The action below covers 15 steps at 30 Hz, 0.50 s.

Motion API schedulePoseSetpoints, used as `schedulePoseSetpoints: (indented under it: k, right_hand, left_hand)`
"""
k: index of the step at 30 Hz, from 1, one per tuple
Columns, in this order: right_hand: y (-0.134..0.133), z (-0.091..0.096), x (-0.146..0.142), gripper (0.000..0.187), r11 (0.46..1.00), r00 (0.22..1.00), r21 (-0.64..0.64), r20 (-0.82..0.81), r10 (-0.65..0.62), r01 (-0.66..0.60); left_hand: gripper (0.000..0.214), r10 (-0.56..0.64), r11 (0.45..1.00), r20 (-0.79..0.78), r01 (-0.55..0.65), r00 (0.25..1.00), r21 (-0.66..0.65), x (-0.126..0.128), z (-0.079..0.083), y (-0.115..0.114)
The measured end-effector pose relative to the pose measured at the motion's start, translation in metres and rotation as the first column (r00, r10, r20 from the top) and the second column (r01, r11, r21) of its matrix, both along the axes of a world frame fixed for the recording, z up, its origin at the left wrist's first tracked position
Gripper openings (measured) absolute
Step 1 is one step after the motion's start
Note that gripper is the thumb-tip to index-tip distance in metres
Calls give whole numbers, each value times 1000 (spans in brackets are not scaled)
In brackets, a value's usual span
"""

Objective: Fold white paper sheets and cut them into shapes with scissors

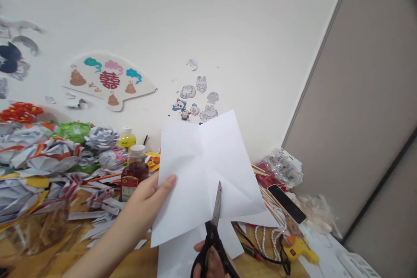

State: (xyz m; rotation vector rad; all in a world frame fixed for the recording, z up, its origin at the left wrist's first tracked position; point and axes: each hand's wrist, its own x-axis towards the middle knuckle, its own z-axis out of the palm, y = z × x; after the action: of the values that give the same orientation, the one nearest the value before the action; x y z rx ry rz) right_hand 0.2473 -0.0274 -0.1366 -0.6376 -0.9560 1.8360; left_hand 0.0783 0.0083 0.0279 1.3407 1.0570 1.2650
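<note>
A creased sheet of white paper (185, 165) is held up in front of me. My left hand (161, 195) grips its left edge, thumb on the near face and fingers hidden behind. My right hand (213, 263) is closed around the black handles of a pair of scissors (213, 230). One scissor blade points upward over the near face of the paper, at its lower edge near the middle fold; the other blade is hidden. Below, more white paper (182, 254) lies on the wooden table (260, 265).
Folded paper flowers (48, 152) and paper strips crowd the left side. A dark red bottle (134, 173) and a yellow one (127, 139) stand behind my left hand. To the right lie a phone (286, 203), a yellow glue gun (301, 249), a bead string (276, 236) and plastic bags (283, 167).
</note>
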Motion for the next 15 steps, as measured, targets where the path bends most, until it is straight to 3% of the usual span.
schedulePoseSetpoints:
  k: [5,15]
  right_hand:
    - [3,-2,10,65,994,998,101,47,34,-39]
    - [-1,4,8,58,996,990,26,111,-93,91]
  left_hand:
    - [41,-14,999,-59,16,998,36,-2,-1,1]
    - [36,38,989,-146,-16,989,144,-2,2,-4]
